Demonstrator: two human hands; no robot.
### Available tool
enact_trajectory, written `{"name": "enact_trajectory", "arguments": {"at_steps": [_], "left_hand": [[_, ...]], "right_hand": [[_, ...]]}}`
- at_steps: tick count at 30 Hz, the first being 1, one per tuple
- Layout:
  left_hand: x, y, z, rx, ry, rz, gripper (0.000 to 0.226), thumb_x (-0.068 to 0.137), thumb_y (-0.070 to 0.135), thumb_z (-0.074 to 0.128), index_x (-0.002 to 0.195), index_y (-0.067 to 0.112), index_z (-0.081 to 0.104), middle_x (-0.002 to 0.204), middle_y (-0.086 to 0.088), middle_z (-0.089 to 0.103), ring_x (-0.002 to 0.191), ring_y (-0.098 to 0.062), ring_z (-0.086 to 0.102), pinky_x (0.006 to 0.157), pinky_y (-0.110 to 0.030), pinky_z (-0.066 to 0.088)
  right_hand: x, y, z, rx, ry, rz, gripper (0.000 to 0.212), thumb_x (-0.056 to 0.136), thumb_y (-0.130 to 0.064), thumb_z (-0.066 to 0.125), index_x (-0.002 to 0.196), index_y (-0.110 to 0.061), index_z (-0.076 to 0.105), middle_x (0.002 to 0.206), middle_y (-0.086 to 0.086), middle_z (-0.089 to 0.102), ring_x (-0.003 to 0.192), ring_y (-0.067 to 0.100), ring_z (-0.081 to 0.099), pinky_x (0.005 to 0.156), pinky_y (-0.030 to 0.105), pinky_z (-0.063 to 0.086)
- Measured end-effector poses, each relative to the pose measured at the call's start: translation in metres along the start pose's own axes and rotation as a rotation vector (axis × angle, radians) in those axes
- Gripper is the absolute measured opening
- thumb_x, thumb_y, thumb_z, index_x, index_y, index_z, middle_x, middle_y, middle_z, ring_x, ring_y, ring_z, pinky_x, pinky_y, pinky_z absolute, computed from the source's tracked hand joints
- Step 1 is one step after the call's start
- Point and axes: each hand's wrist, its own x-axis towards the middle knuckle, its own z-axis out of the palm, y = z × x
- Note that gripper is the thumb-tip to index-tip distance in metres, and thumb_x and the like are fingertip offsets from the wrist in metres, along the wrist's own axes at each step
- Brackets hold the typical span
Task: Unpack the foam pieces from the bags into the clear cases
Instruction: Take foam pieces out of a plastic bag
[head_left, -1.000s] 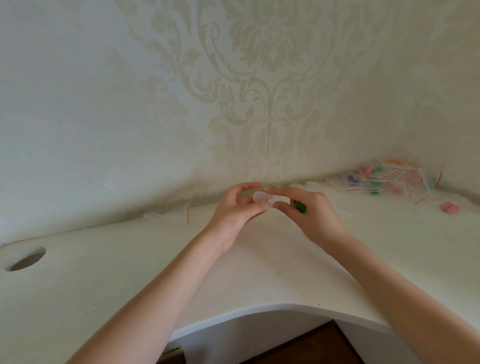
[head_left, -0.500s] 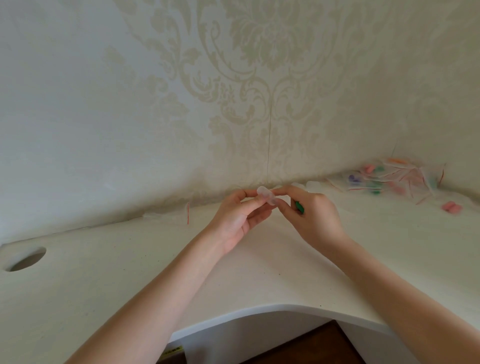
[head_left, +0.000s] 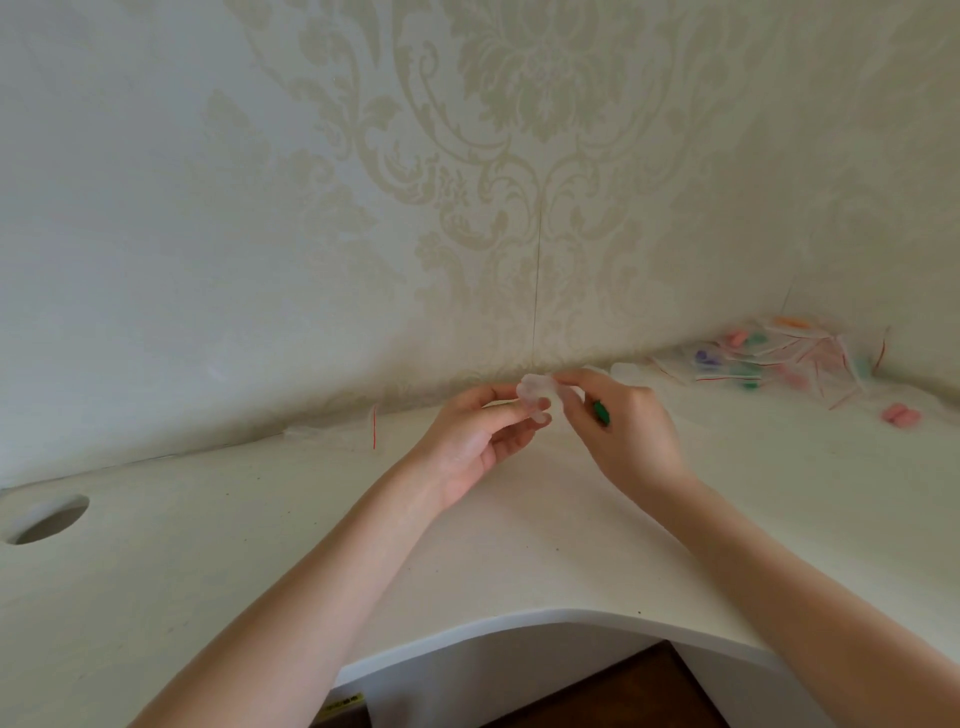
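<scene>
One smooth white desk (head_left: 218, 566) lies under both hands, and well to the right of the right hand sits one loose heap of crinkly clear bags (head_left: 779, 358) with coloured foam pieces inside, plus one pink foam pair (head_left: 900, 414) lying apart. The left hand (head_left: 475, 441), palm up with curled fingers, and the right hand (head_left: 623, 431) pinch one small rounded clear case (head_left: 535, 397) between them above the desk. One green foam piece (head_left: 601, 412) is tucked under the right hand's curled fingers.

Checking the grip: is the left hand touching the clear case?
Touching. The head view shows the left hand pinching the clear case between thumb and fingertips.
</scene>
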Motion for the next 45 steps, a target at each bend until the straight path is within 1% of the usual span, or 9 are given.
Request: {"name": "enact_trajectory", "arguments": {"at_steps": [6,9,12,16,21,27,33,38,45], "left_hand": [[-0.008,-0.005,0.011,0.002,-0.158,-0.12,0.023,0.088,0.0,0.058,0.11,0.004,0.062,0.093,-0.011,0.07,0.086,-0.02,0.068,0.072,-0.022,0.054],[-0.007,-0.004,0.011,-0.011,-0.13,-0.125,0.023,0.087,0.003,0.061,0.11,0.004,0.061,0.095,-0.01,0.07,0.089,-0.019,0.067,0.073,-0.022,0.055],[-0.003,0.001,0.007,-0.072,-0.053,-0.095,0.012,0.089,0.005,0.058,0.099,0.006,0.063,0.091,-0.009,0.069,0.088,-0.019,0.067,0.074,-0.021,0.054],[-0.004,0.001,0.005,-0.141,-0.035,-0.135,0.01,0.089,0.005,0.055,0.097,0.006,0.062,0.085,-0.012,0.068,0.086,-0.023,0.068,0.064,-0.021,0.054],[-0.008,0.003,0.008,-0.094,-0.128,-0.259,0.022,0.089,0.009,0.052,0.107,0.004,0.063,0.102,-0.018,0.07,0.086,-0.024,0.069,0.064,-0.022,0.053],[-0.008,0.002,0.007,-0.122,-0.147,-0.274,0.024,0.088,0.008,0.055,0.108,-0.001,0.063,0.098,-0.016,0.071,0.088,-0.025,0.07,0.069,-0.022,0.056],[-0.003,0.002,0.002,-0.221,-0.001,-0.215,0.025,0.09,0.004,0.054,0.074,-0.001,0.073,0.091,-0.02,0.071,0.082,-0.026,0.071,0.072,-0.027,0.059],[-0.002,0.0,0.002,-0.196,0.007,-0.205,0.019,0.093,0.006,0.052,0.096,-0.009,0.064,0.097,-0.02,0.069,0.087,-0.025,0.07,0.08,-0.028,0.057],[-0.005,-0.001,0.005,-0.077,-0.094,-0.206,0.025,0.091,0.003,0.053,0.11,-0.011,0.06,0.102,-0.017,0.068,0.095,-0.023,0.068,0.084,-0.027,0.056]], "right_hand": [[0.004,0.005,-0.005,0.099,0.012,0.02,0.02,0.094,-0.024,0.054,0.103,-0.024,0.071,0.067,-0.006,0.065,0.056,0.009,0.051,0.057,0.034,0.044],[0.001,0.001,-0.005,0.156,0.016,-0.019,0.021,0.096,-0.032,0.051,0.102,-0.023,0.069,0.052,-0.012,0.05,0.049,0.005,0.046,0.05,0.022,0.033],[0.002,0.0,-0.007,0.103,-0.019,-0.09,0.022,0.092,-0.038,0.055,0.105,-0.023,0.065,0.048,-0.006,0.033,0.047,0.012,0.038,0.048,0.03,0.032],[0.001,0.0,-0.004,0.009,-0.094,-0.123,0.021,0.091,-0.034,0.059,0.109,-0.022,0.06,0.044,-0.005,0.033,0.045,0.012,0.039,0.046,0.028,0.029],[0.007,0.008,-0.01,0.11,0.033,0.007,0.011,0.093,-0.028,0.057,0.098,-0.021,0.063,0.043,-0.005,0.032,0.044,0.013,0.033,0.048,0.029,0.026],[0.007,0.009,-0.006,0.167,-0.06,0.118,0.012,0.095,-0.031,0.052,0.094,-0.022,0.061,0.048,-0.005,0.035,0.044,0.011,0.03,0.048,0.027,0.026],[0.011,0.001,-0.012,0.628,-0.101,0.337,0.027,0.075,-0.011,0.031,0.089,-0.017,0.054,0.061,0.0,0.037,0.053,0.008,0.031,0.051,0.018,0.028],[0.009,-0.001,-0.008,0.712,-0.25,0.35,0.006,0.098,-0.012,0.045,0.098,-0.017,0.045,0.069,0.004,0.044,0.055,0.008,0.037,0.052,0.018,0.035],[0.006,-0.007,-0.004,0.458,-0.148,0.231,0.025,0.079,-0.02,0.074,0.076,-0.015,0.05,0.066,0.001,0.054,0.047,-0.003,0.045,0.048,0.008,0.035]]}}
